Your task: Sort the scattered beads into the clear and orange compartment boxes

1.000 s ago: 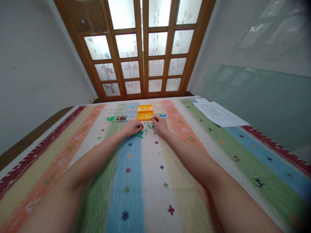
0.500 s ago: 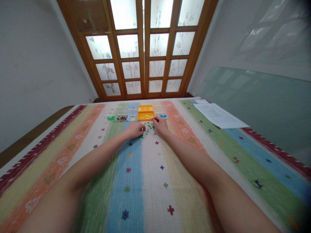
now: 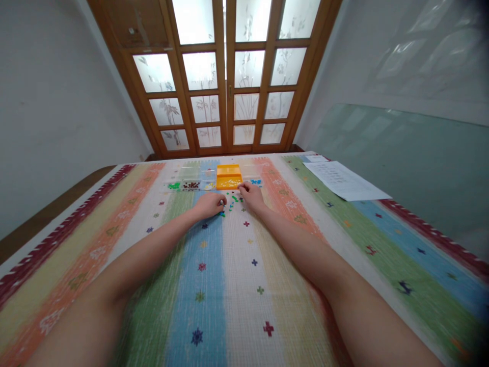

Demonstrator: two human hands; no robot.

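My left hand [image 3: 208, 205] is closed in a pinch above the cloth. A small pale bit shows at its fingertips, too small to name. Just below those fingers lie tiny blue and green pieces [image 3: 222, 214]. My right hand [image 3: 251, 195] has its fingers pinched together at the front right corner of an orange box [image 3: 229, 173], which stands with its lid up and holds small white pieces [image 3: 231, 182]. What the right fingers grip, if anything, is hidden. Between both hands, loose green and blue pieces [image 3: 234, 199] are scattered on the tablecloth.
Clear compartment trays flank the orange box, with green pieces [image 3: 174, 186], dark brown pieces [image 3: 191, 185], and blue pieces [image 3: 255, 182]. Printed paper [image 3: 344, 181] lies at the right on the striped tablecloth [image 3: 244, 285]. Beyond the table stand wooden glazed doors [image 3: 225, 92].
My left hand has shifted very slightly left, and its pinched fingers have turned so a pale bit shows. My right hand stays at the orange box's corner.
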